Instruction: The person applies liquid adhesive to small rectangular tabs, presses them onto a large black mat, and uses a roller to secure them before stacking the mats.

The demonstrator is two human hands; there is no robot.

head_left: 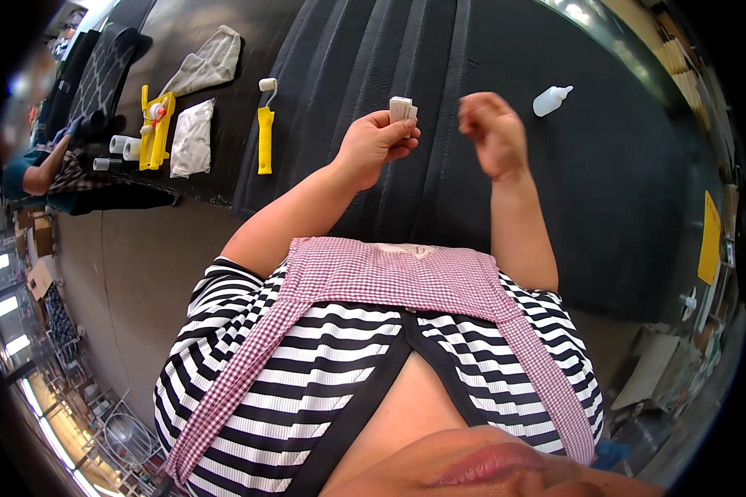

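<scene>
My left hand (379,147) pinches a small stack of white labels (401,108) upright between thumb and fingers, above a black ribbed sheet. To its right my right hand (495,132) is raised over the black surface, apart from the labels. Its fingers are curled together and slightly blurred; whatever they may hold is hidden. A white squeeze bottle (549,101) with a narrow tip lies to the right of my right hand. Left of my left hand lies a small paint roller (265,139) with a yellow handle and a white roller head.
The black ribbed sheet (331,74) covers the table's middle. Toward the left are a clear bag (193,139) of white pieces, a yellow tape dispenser (157,132), a grey cloth (211,64) and white rolls (124,147). Another person (46,170) works at the far left.
</scene>
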